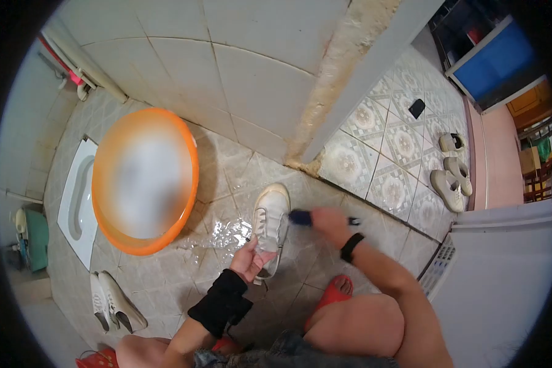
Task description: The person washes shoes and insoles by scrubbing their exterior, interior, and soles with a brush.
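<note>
A white lace-up sneaker lies on the wet tiled floor, its toe pointing away from me. My left hand grips it near the opening, fingers at the tongue and heel end. My right hand, smeared by motion, is closed around a dark blue brush. The brush's head is at the right side of the sneaker; whether the bristles touch it I cannot tell. Suds and water spread on the floor left of the sneaker.
An orange basin, blurred inside, stands left by a white squat toilet. A pair of white shoes sits lower left. Beyond the raised threshold are several more shoes and a small black object.
</note>
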`<state>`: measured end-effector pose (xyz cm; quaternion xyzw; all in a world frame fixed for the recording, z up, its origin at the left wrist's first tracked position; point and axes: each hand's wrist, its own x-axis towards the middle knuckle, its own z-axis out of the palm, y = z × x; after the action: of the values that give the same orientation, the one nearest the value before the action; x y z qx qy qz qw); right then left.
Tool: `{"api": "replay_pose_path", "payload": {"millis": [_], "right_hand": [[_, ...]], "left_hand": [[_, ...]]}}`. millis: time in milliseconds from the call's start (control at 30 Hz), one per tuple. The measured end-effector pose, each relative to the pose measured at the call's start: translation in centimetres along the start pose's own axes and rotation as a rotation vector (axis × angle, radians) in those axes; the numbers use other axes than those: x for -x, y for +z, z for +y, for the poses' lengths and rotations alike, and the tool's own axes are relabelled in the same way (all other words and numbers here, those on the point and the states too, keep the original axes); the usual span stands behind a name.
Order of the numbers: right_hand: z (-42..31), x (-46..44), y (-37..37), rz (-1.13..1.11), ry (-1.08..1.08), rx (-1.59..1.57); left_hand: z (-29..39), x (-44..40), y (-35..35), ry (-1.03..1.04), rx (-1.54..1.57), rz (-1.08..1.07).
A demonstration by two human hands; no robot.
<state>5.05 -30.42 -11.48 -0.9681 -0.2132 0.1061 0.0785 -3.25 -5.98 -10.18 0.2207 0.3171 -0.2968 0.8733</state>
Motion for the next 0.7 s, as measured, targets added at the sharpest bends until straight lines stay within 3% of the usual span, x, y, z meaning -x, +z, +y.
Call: {"api": "replay_pose_path", "payload": {"millis": [133, 200, 233, 333, 400, 467, 533, 600, 667, 700], "right_hand": [[-2.3, -0.4, -4.1, -0.041, 0.088, 0.055], [-7.2, -0.9, -4.4, 0.055, -0.258, -0.012], [-6.7, -1.0, -3.5, 0.054, -0.254, -0.018], [-3.6, -2.7, -1.9, 0.168, -0.161, -0.015], [-2.0, -3.1, -3.0, 0.04, 0.103, -0.055], [-3.8, -2.8, -3.2, 0.089, 0.066, -0.012], [-7.7, -1.6, -4.4, 0.14, -0.184, -0.082], [-6.3, -1.7, -2.7, 0.063, -0.184, -0.013], [-2.7, -3.7, -2.3, 0.167, -0.052, 0.067], [-2.9, -3.8, -2.9, 0.182, -0.121, 0.078]], "left_hand": [[1.0, -0.1, -0.5, -0.004, -0.066, 0.016], [0.8, -0.7, -0.6, -0.006, -0.054, 0.014], [0.7, -0.8, -0.6, -0.002, -0.149, 0.007], [0.7, 0.1, 1.0, -0.03, -0.391, 0.093], [0.6, -0.1, 0.7, -0.033, -0.29, 0.091], [-0.1, -0.2, 0.6, 0.023, -0.334, 0.128], [-0.1, -0.8, 0.1, 0.082, -0.389, 0.168], [-0.1, -1.2, -1.5, 0.069, -1.077, 0.346], [-0.4, -1.4, -0.5, 0.108, -1.014, 0.37], [-0.9, -1.3, 0.1, 0.141, -0.936, 0.397]]}}
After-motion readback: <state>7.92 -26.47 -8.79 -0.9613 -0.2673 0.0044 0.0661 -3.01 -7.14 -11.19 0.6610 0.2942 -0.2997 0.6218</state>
